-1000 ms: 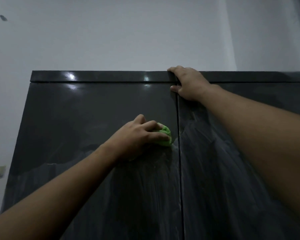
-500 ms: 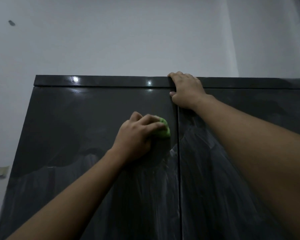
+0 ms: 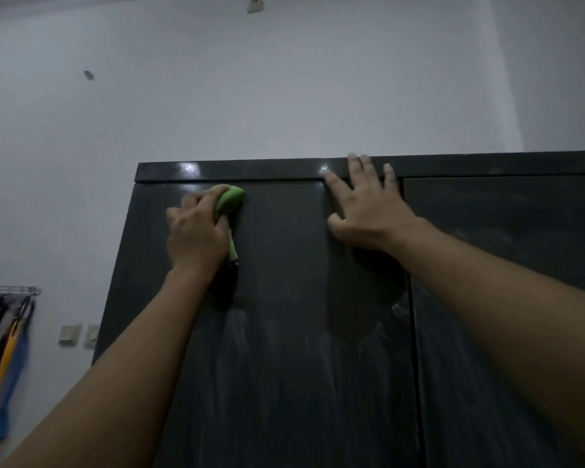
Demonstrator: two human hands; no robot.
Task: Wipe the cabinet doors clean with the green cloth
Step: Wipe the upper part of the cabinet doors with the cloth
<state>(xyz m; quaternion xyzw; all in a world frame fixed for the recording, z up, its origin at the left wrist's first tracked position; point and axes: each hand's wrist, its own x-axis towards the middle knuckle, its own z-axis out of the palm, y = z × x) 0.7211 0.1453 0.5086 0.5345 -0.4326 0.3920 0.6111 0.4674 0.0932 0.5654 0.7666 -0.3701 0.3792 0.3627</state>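
**Cloth shifted from mid-door seam to upper left of door**

Since the earlier frame, the left hand (image 3: 198,236) has carried the green cloth (image 3: 230,199) up and away from the seam. The cloth now sits at 10 o'clock on the left cabinet door (image 3: 284,265), just below the top rail (image 3: 250,170). The right hand (image 3: 368,211) has let go of the top edge.

- **Hands:** Well apart. The left grips the cloth and presses it to the panel. The right lies flat with fingers spread, at 3 o'clock from the cloth, fingertips on the rail.
- **Cloth attitude:** Its long axis runs 12 to 6. The bunched end points to 12 and a thin tail trails toward the wrist.
- **Method advised:** Use overlapping downward strokes under even pressure. Chalky streaks (image 3: 284,366) cover the lower panel, and the right cabinet door (image 3: 504,248) looks hazy too.
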